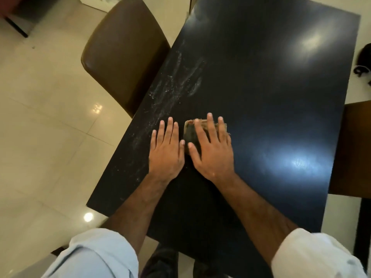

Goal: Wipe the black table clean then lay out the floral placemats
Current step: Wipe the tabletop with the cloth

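Note:
A glossy black table (261,87) fills the middle of the head view. White dusty smears (176,83) streak its left side. A small dark folded cloth (190,133) with a tan edge lies on the table. My right hand (212,149) lies flat on top of the cloth, fingers spread. Just left of the cloth, my left hand (166,149) rests palm down on the bare tabletop, its thumb next to the cloth. No floral placemats are in view.
A brown padded chair (124,51) stands at the table's left edge. A brown wooden surface (353,149) sits at the right edge. Cream tiled floor (40,117) surrounds the table. A dark object with a cable (363,63) lies far right.

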Demonstrator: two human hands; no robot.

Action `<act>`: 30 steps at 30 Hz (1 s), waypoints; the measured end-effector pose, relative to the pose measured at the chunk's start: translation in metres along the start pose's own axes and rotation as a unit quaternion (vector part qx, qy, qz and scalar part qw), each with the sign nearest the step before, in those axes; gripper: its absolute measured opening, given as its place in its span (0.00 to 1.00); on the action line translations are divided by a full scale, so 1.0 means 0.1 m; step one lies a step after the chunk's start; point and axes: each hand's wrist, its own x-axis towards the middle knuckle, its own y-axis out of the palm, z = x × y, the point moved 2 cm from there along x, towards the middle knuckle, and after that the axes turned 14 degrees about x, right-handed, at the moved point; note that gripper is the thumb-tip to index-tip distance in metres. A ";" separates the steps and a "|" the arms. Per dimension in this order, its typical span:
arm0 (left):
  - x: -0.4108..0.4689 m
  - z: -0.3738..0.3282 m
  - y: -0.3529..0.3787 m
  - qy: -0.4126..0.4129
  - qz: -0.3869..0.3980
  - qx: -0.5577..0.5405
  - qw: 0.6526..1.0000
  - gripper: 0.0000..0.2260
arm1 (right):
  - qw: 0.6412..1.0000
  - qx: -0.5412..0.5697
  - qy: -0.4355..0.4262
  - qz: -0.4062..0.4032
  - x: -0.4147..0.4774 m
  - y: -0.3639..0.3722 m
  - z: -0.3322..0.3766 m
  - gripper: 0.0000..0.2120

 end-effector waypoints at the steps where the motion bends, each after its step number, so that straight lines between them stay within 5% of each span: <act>1: 0.01 0.05 0.02 0.008 0.006 0.009 1.000 0.31 | 1.000 -0.004 0.013 0.011 0.02 0.08 0.10 0.35; 8: 0.03 0.04 0.09 -0.001 0.002 0.048 0.999 0.31 | 0.996 -0.033 0.081 -0.013 -0.35 0.15 -0.17 0.37; 13: 0.09 0.00 0.08 -0.003 0.027 0.068 0.997 0.32 | 0.987 -0.053 0.142 -0.062 0.56 -0.03 -0.38 0.36; 19: 0.89 0.03 -0.10 0.004 0.009 0.061 0.998 0.33 | 0.995 -0.059 0.063 -0.044 1.66 0.02 -0.17 0.35; 25: 1.04 0.00 -0.05 0.004 -0.016 0.067 0.998 0.33 | 0.998 -0.056 -0.015 0.000 1.24 0.03 -0.25 0.35; 30: 1.04 -0.03 0.00 -0.007 -0.040 0.075 0.996 0.33 | 0.993 -0.061 0.099 -0.025 1.44 -0.20 -0.63 0.36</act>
